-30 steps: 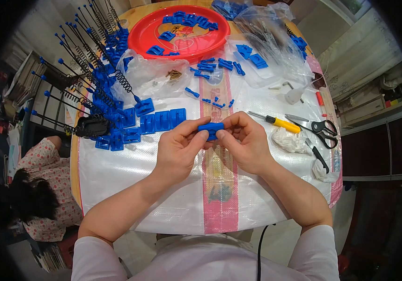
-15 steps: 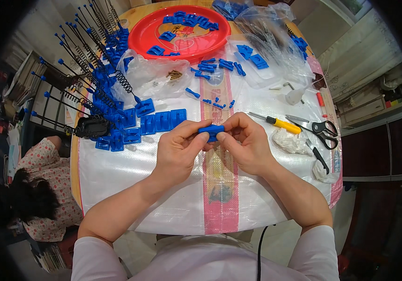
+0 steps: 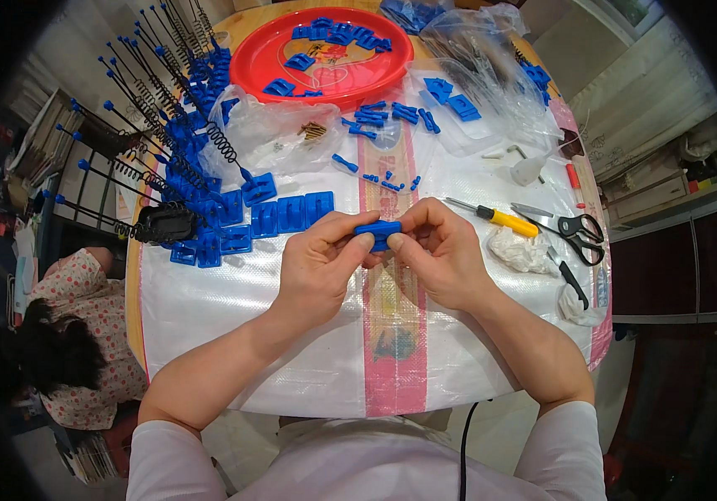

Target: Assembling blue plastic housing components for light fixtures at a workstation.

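Observation:
Between both hands, above the middle of the covered table, is a small blue plastic part. My left hand pinches its left end between thumb and fingers. My right hand grips the right end the same way. Just left of my left hand, a row of square blue plastic bases lies on the sheet. Beyond my hands are tiny blue pieces and several longer blue pieces. The undersides of the held part are hidden by my fingers.
A red basin with blue parts stands at the back. Blue bases with black springs and rods crowd the left. At right lie a yellow-handled screwdriver, scissors and a black-handled knife. Another person is at far left.
The view has shifted very slightly. Both hands keep their pinch on the blue part, which looks tilted a little differently.

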Motion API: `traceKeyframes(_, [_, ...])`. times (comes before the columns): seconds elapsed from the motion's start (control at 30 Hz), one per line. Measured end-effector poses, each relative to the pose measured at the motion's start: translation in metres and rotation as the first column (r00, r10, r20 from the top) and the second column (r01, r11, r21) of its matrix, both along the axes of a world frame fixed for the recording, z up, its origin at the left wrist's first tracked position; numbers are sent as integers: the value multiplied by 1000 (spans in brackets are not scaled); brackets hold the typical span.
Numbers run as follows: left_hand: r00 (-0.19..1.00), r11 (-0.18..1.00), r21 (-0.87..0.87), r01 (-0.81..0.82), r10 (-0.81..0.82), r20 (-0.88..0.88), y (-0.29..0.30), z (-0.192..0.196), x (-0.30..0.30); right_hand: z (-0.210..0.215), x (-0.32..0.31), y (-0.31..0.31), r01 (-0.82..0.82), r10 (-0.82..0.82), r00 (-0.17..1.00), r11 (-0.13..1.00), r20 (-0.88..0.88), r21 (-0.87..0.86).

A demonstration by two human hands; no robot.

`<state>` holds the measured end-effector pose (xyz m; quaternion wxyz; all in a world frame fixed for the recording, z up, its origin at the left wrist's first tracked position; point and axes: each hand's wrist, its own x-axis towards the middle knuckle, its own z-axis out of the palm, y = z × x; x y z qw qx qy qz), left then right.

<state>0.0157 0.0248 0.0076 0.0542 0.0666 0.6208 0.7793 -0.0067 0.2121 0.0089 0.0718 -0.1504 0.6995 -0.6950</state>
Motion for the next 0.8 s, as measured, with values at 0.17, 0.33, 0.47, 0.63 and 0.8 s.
traceKeyframes(0.17, [1000,1000,1,2,-2,-3,1,3,1,-1,0,1,-2,2,1000,1000,10,-3])
traceKeyframes(0.33, [1000,1000,9,14,-14,5,0,0,1,2,0,1,-7,6,1000,1000,31,21])
traceKeyframes(0.47, [1000,1000,20,9,-9,12,0,1,1,1,0,1,-12,12,1000,1000,24,1])
traceKeyframes(0.63, [998,997,75,1,-6,67,2,-1,2,7,2,-1,-8,10,996,1000,93,-28])
traceKeyframes(0.8, [989,994,110,23,-39,145,4,6,2,8,0,1,5,5,990,998,138,-69])
